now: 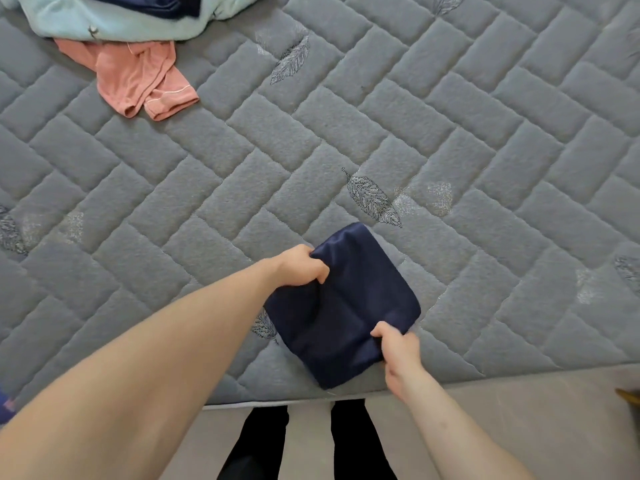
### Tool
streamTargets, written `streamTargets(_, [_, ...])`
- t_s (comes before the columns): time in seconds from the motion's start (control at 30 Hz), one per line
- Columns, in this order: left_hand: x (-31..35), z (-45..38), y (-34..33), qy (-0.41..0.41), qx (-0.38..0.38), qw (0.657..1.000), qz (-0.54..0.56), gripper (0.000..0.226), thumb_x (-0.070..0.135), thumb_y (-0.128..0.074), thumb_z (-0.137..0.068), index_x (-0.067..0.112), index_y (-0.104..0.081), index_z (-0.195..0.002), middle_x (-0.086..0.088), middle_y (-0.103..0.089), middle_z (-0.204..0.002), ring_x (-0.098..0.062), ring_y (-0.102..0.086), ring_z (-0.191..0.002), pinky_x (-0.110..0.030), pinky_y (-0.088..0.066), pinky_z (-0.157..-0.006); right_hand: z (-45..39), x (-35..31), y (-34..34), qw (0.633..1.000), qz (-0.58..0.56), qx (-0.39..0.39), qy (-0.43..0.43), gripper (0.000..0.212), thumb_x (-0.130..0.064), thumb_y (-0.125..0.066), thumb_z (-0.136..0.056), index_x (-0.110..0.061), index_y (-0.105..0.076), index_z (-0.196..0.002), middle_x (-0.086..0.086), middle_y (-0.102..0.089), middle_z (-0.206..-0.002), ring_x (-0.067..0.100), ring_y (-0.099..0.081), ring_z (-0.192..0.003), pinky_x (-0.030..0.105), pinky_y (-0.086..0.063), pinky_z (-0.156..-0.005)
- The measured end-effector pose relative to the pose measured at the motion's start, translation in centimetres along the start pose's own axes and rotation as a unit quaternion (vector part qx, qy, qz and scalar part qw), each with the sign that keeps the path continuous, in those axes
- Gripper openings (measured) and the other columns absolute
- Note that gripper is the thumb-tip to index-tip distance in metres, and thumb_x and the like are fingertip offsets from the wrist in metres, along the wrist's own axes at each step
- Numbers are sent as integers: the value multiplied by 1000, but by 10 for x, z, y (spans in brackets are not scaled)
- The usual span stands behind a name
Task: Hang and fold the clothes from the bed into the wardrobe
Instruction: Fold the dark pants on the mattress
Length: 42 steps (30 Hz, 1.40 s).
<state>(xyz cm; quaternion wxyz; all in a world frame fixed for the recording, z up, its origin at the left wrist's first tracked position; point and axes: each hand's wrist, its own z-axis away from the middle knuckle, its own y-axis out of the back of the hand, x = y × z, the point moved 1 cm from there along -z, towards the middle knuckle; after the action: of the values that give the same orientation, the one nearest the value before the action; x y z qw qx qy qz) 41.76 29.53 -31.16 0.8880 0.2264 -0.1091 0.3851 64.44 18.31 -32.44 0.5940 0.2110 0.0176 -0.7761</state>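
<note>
Two hands gripping a folded navy cloth (349, 306) near the mattress (311, 150) edge.
Left hand (301, 266) curled on far left corner, right hand (398, 344) pinching near right edge; soft square with rounded corners, lying on grey quilted brick-patterned fleece; pink garment (138, 77) and pale mint pile (104, 19) crumpled far left.

Folded garment (346, 306) lies on the bed (346, 133), at its near edge. Left hand (301, 266) grips the garment's far-left corner; right hand (398, 348) pinches its near-right edge. Far back-left of the folded garment, well apart from it: a clothes pile (114, 15) at the bed's far edge, with a smaller crumpled garment (138, 77) touching the pile's near side. Floor (519, 427) below the bed's near edge, nearer than the folded garment; legs (263, 445) stand there.
</note>
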Motion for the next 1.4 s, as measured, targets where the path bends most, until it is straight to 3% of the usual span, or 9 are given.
streamTargets(0.13, [-42, 19, -25, 78, -1, 970, 229, 32, 24, -73, -59, 11, -78, -88, -10, -79, -88, -26, -76, -78, -31, -58, -64, -14, -35, 17, 992, 84, -58, 80, 54, -24, -74, -64, -16, -63, -116, 2, -74, -106, 12, -69, -83, 29, -51, -71])
streamTargets(0.33, [-83, 18, -59, 90, 125, 945, 288, 33, 24, -78, -84, 20, -56, -108, 5, -70, -107, -7, -70, -90, -23, -51, -70, -21, -31, 12, 969, 197, -37, 144, 108, -56, -87, -69, -35, -26, -155, -7, -52, -136, 19, -53, -130, 46, -42, -115])
streamTargets(0.43, [-76, 18, -71, 61, 99, 937, 331, 43, 28, -78, -78, 31, -50, -111, 9, -68, -112, 1, -70, -89, -20, -53, -73, -17, -22, 1, 963, 211, -36, 162, 102, -54, -85, -67, -34, -33, -152, -7, -54, -143, 24, -49, -135, 49, -42, -115])
streamTargets(0.53, [-70, 21, -73, 59, 73, 936, 339, 56, 21, -68, -63, 33, -49, -115, 2, -68, -117, -15, -68, -103, -39, -56, -91, -20, -30, 0, 957, 241, -45, 156, 83, -45, -80, -78, -36, -37, -148, -5, -60, -135, 28, -50, -131, 50, -43, -113])
streamTargets(0.63, [-58, 37, -64, 51, 53, 938, 338, 63, 13, -63, -59, 34, -56, -119, 5, -73, -114, -16, -70, -102, -35, -57, -80, -21, -43, 8, 946, 253, -84, 182, 50, -29, -73, -88, -34, -50, -132, -8, -65, -119, 23, -60, -119, 39, -50, -102])
streamTargets(0.73, [-35, 70, -52, 15, 45, 940, 339, 62, 6, -60, -65, 38, -63, -118, 12, -76, -107, -13, -71, -98, -28, -55, -72, -2, -45, 20, 960, 184, -127, 169, 41, -18, -71, -91, -33, -59, -127, -14, -70, -113, 12, -67, -108, 27, -53, -87])
streamTargets(0.97, [21, 196, -11, -84, -24, 957, 276, 65, 17, -60, -60, 51, -64, -115, 17, -74, -111, -10, -70, -103, -33, -53, -84, 101, -32, 60, 986, -23, -151, 73, 32, -25, -69, -89, -28, -67, -120, -6, -78, -114, 15, -75, -104, 38, -56, -93])
streamTargets(1.17, [59, 308, 20, -163, -93, 948, 258, 66, 14, -59, -63, 59, -66, -112, 17, -75, -116, -8, -72, -102, -30, -55, -83, 218, -27, 87, 960, -166, -211, 84, 44, -35, -63, -94, -20, -66, -136, 5, -70, -134, 24, -63, -128, 50, -38, -119])
streamTargets(1.4, [115, 417, 12, -277, -179, 919, 218, 61, 9, -60, -68, 47, -69, -115, 6, -76, -115, -13, -73, -102, -22, -58, -75, 323, -21, 107, 895, -328, -291, 87, 55, -48, -73, -91, -11, -71, -132, 20, -65, -137, 36, -64, -126, 46, -56, -98])
